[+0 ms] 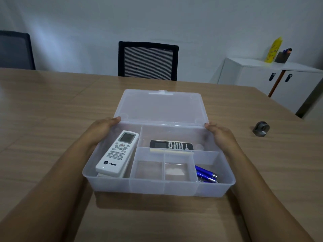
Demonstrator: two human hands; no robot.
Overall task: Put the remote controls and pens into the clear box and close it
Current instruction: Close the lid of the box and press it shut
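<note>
counter (52, 105): wood-grain, carrying the clear box (157, 187) near its front edge.
clear box: open, its lid (160, 105) laid back flat behind the tray — closing looks like the one step left.
white remote (117, 153): in the long left compartment (seemingly on top of something pale).
black remote (171, 145): in the rear compartment, lying crosswise.
blue pens (206, 174): in the front right compartment.
left hand (103, 128): fingers loosely curled against the box's rear left corner by the hinge, gripping nothing fully.
right hand (220, 133): likewise at the rear right corner — probably about to swing the lid over.
</note>
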